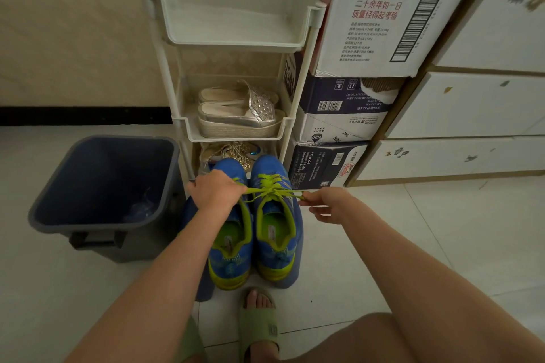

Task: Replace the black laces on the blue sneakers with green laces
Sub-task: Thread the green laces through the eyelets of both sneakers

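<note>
While left hand (216,190) and right hand (324,207) fingers (306,203) pinch green laces (274,192), blue sneakers (275,244), pale tiles (368,250), bin (53,209), rack (233,41)

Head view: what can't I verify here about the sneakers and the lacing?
- Left sneaker: the left hand covers its eyelets and lacing.
- Green lace: the crossing over the right sneaker is too small to tell knotted from merely crossed. Its ends are hidden in the left hand and the right hand.
- Bin: the inside is dim, so what lies at the bottom is unclear.
</note>
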